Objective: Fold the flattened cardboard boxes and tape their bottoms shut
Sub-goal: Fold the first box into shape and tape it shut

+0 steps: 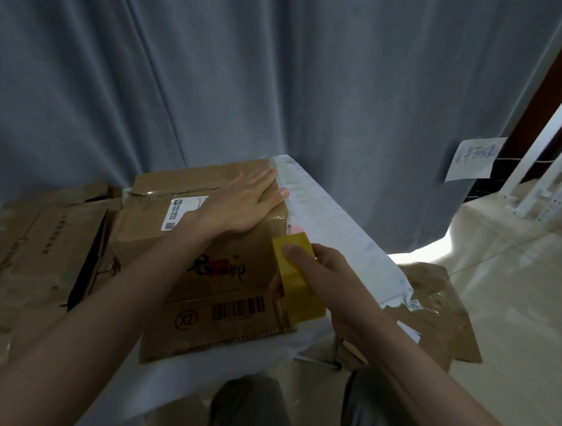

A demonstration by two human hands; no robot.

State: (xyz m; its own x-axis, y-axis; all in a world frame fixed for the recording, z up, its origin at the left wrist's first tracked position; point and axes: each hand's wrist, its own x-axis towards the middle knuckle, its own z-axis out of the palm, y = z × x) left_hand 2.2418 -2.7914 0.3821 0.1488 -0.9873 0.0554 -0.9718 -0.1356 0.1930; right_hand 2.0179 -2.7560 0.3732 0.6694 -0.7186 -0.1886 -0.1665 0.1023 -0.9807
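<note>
**Gripping the tape at the box's near corner**

Clamping down now: the right hand (pixel 326 277) has its fingers and thumb curled round the yellow tape roll (pixel 297 276), forefinger laid across the top of the roll, thumb tucked on the side facing the box. The roll stands on edge and touches the right-hand side of the cardboard box (pixel 205 253), close to its near corner, where a strip of clear tape seems to run down the cardboard.

Just beyond that grip, up and to the left, the left hand (pixel 245 205) lies flat on top of the box, fingers straight and together, pressing down, fingertips reaching the far right edge. Under its wrist sits a white shipping label (pixel 179 213).

Below the grip, on the box's nearer flap, a barcode (pixel 238 307) and a circled "X2" mark (pixel 187 319) face the camera; red and black printing shows above them.

The box rests on a white-covered table (pixel 343 241) that runs away past the right hand. Farther left of the box lie flattened cardboard boxes (pixel 38 254) in a loose pile. Down and right of the grip, more flat cardboard (pixel 440 304) lies on the floor. Behind everything hangs a grey-blue curtain (pixel 259 61), with a handwritten paper note (pixel 475 158) off to the right; I cannot read it.
</note>
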